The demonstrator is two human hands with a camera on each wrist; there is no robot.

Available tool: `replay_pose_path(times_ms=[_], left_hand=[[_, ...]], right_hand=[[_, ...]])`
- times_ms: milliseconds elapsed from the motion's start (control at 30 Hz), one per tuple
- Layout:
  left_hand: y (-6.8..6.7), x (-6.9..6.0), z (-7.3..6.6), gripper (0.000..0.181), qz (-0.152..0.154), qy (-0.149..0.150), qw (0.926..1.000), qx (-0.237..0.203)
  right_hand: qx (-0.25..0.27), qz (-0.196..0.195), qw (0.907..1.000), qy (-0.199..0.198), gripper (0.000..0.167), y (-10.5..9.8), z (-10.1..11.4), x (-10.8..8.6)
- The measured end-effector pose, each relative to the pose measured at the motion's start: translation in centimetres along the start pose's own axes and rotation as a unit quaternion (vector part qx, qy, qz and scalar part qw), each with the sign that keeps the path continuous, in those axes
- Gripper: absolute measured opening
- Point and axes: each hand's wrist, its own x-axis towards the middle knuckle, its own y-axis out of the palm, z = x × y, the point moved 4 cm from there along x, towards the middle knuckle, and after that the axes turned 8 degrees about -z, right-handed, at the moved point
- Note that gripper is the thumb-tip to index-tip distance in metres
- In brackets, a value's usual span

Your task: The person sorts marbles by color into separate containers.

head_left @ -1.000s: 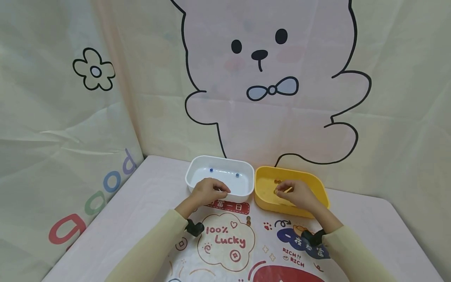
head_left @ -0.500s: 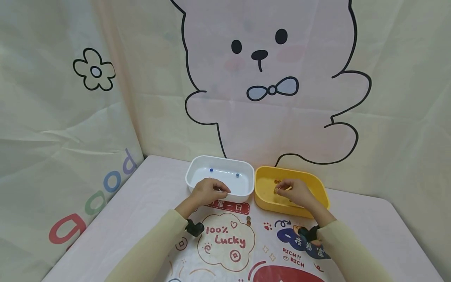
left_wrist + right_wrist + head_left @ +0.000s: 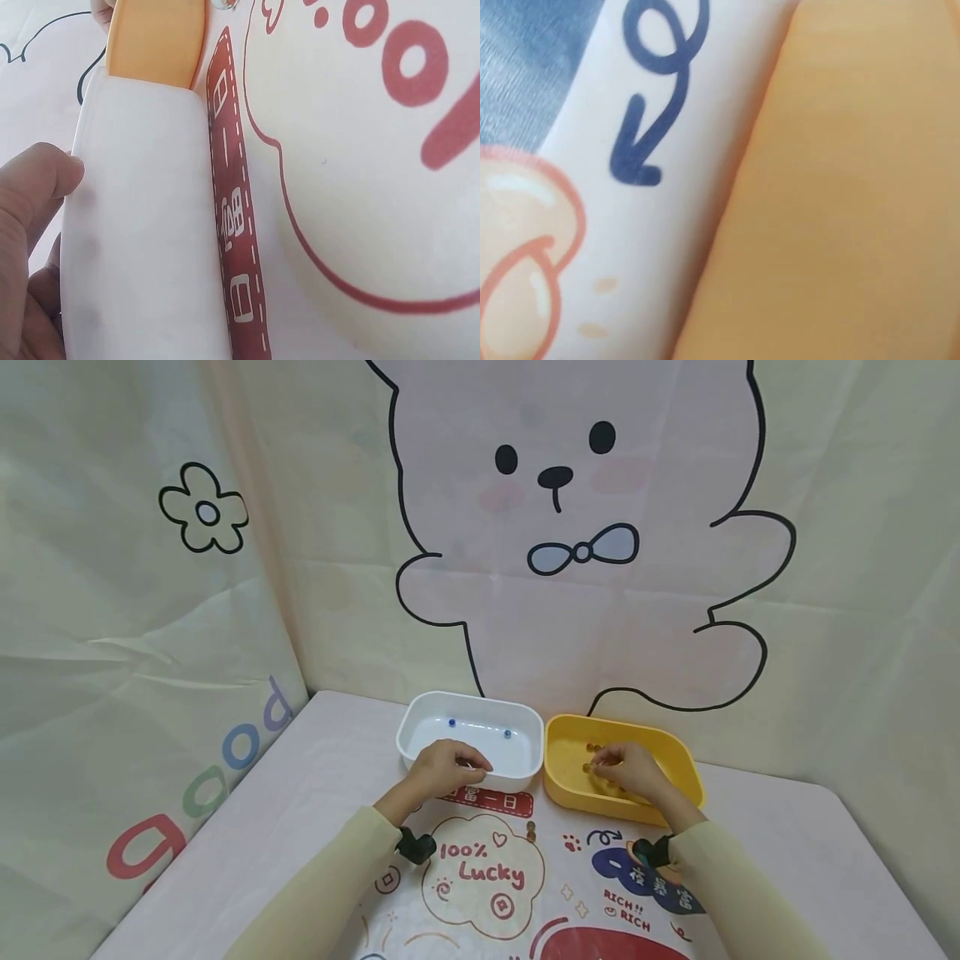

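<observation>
My left hand hangs over the near rim of a white plastic tray, fingers bent and thumb close to the index finger. The left wrist view shows the thumb at that rim; the tray wall hides whatever may lie between the fingertips. Two small blue beads lie in this tray. My right hand reaches into a yellow tray, its bent fingers close to an amber bead. More amber beads lie behind the fingertips. Whether the right fingers pinch anything is too small to tell.
Both trays stand side by side on a printed tablecloth, near the back wall cloth with its bear drawing. Two brownish beads lie on the tablecloth before the trays. The yellow tray's outer wall fills much of the right wrist view.
My right hand has shifted slightly right within the yellow tray, its wrist swinging left, and the amber bead near its fingertips shows more clearly. The left hand keeps its place.
</observation>
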Motion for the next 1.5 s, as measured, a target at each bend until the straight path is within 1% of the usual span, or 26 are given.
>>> replay_pose_path(times_ms=[200, 433, 500, 700, 867, 967, 1033, 1133, 1200, 1233, 1333, 1500], left_hand=[[0.0, -0.1, -0.2, 0.006, 0.0, -0.002, 1.0, 0.002], [-0.1, -0.1, -0.3, 0.006, -0.002, -0.001, 1.0, 0.001], [0.0, -0.1, -0.3, 0.006, -0.001, -0.001, 1.0, 0.001], [0.0, -0.1, -0.2, 0.006, -0.002, -0.005, 1.0, 0.001], [0.0, 0.0, -0.1, 0.005, -0.004, -0.006, 1.0, 0.004], [0.0, 0.0, -0.1, 0.005, -0.002, -0.007, 1.0, 0.005], [0.0, 0.0, -0.1, 0.005, -0.003, -0.006, 1.0, 0.006], [-0.1, 0.0, -0.1, 0.005, -0.004, -0.008, 0.9999, 0.008], [-0.1, 0.0, -0.1, 0.005, -0.005, -0.008, 0.9999, 0.009], [-0.1, 0.0, -0.1, 0.005, -0.004, -0.006, 0.9999, 0.009], [-0.1, 0.0, -0.1, 0.005, -0.003, -0.007, 0.9999, 0.007], [0.0, 0.0, 0.0, 0.005, -0.002, -0.006, 1.0, 0.007]], right_hand=[[0.009, 0.011, 0.9998, 0.011, 0.02, 0.1, -1.0, 0.3], [0.015, 0.015, 0.9986, 0.048, 0.023, 0.2, -1.8, 0.6], [0.015, 0.016, 0.9983, 0.054, 0.024, 0.2, -1.9, 0.6], [0.013, 0.017, 0.9988, 0.045, 0.023, 0.3, -2.0, 0.8], [0.0, 0.017, 0.999, 0.042, 0.023, 0.6, -2.4, 1.3], [-0.007, 0.016, 0.9985, 0.052, 0.023, 0.7, -2.7, 1.7], [-0.01, 0.018, 0.9985, 0.05, 0.024, 0.8, -2.8, 1.9], [-0.006, 0.016, 0.9981, 0.059, 0.023, 1.0, -3.0, 2.1], [-0.005, 0.018, 0.9984, 0.054, 0.023, 1.1, -3.0, 2.1], [-0.004, 0.017, 0.9981, 0.059, 0.023, 1.1, -3.1, 2.1], [-0.008, 0.018, 0.9982, 0.058, 0.029, 1.0, -3.2, 2.1], [-0.008, 0.02, 0.9984, 0.052, 0.044, 0.9, -2.7, 1.8]])
